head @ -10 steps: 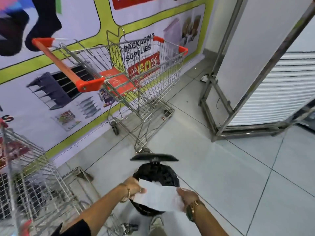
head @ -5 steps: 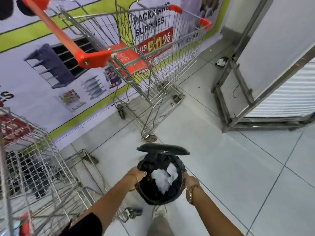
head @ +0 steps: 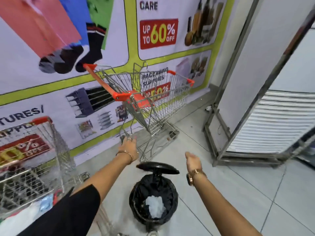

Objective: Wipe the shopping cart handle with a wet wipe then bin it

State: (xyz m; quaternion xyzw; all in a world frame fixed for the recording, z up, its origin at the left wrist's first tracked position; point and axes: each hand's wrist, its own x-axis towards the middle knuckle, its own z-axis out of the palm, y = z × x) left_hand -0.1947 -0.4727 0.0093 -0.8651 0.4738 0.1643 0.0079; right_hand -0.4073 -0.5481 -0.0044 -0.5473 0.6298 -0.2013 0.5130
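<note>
A crumpled white wet wipe [head: 155,206] lies inside the black lined bin [head: 136,198] on the floor below me, whose lid [head: 157,167] stands open. My left hand [head: 128,148] is raised beyond the bin, empty with fingers spread, in front of the cart's lower frame. My right hand [head: 193,161] hovers to the right of the lid, open and empty. The wire shopping cart [head: 163,103] with its orange handle [head: 102,82] stands against the poster wall ahead.
A second wire cart [head: 32,167] stands at the near left, holding some items. A metal-framed white panel [head: 265,92] stands at the right on the tiled floor. The advertising wall runs along the left.
The wipe, held stretched between both hands a second ago, was let go into the bin. Both hands have lifted up and apart, and the view has tilted upward.
</note>
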